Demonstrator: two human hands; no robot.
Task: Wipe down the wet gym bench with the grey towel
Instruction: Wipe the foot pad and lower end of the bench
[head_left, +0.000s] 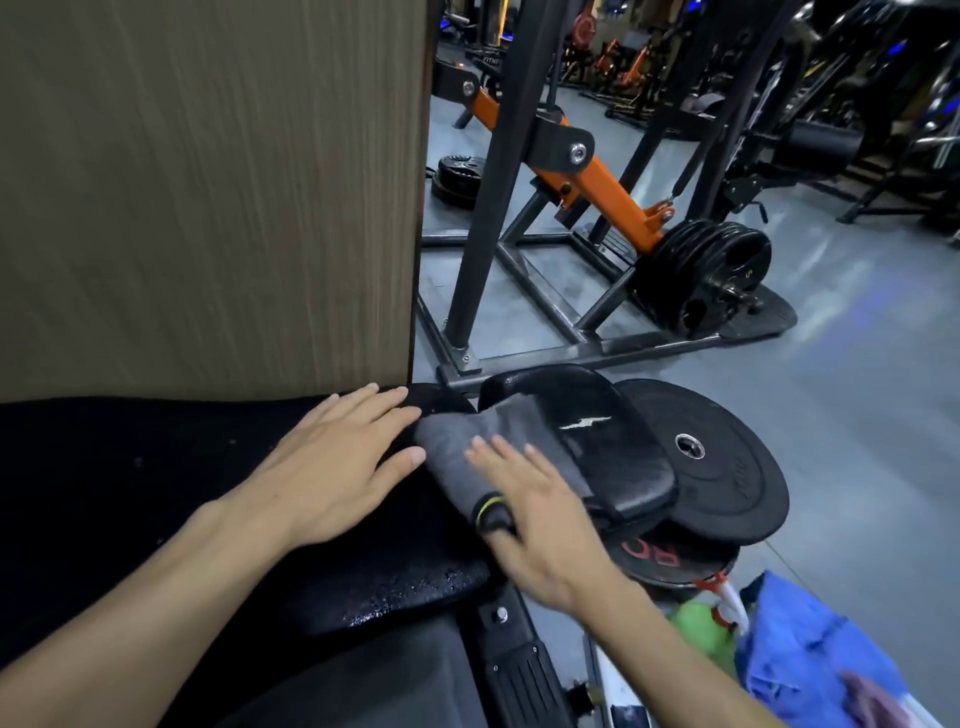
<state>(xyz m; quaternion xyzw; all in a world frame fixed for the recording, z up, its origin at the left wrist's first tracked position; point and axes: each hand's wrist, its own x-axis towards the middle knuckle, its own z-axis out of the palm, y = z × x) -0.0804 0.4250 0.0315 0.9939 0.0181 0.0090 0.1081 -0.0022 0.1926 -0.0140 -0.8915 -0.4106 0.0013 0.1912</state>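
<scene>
The black padded gym bench fills the lower left, with water droplets shining on its near edge. A separate black seat pad with a small tear lies just beyond its end. The grey towel, which has a black and yellow-green trim, lies bunched across the gap between bench and seat pad. My left hand rests flat on the bench with straight fingers, its fingertips at the towel's left edge. My right hand lies flat on the towel's near end, fingers extended.
A wood-grain panel rises right behind the bench. Black weight plates lie on the floor past the seat pad. An orange and black machine frame with loaded plates stands beyond. A green spray bottle and a blue cloth sit at lower right.
</scene>
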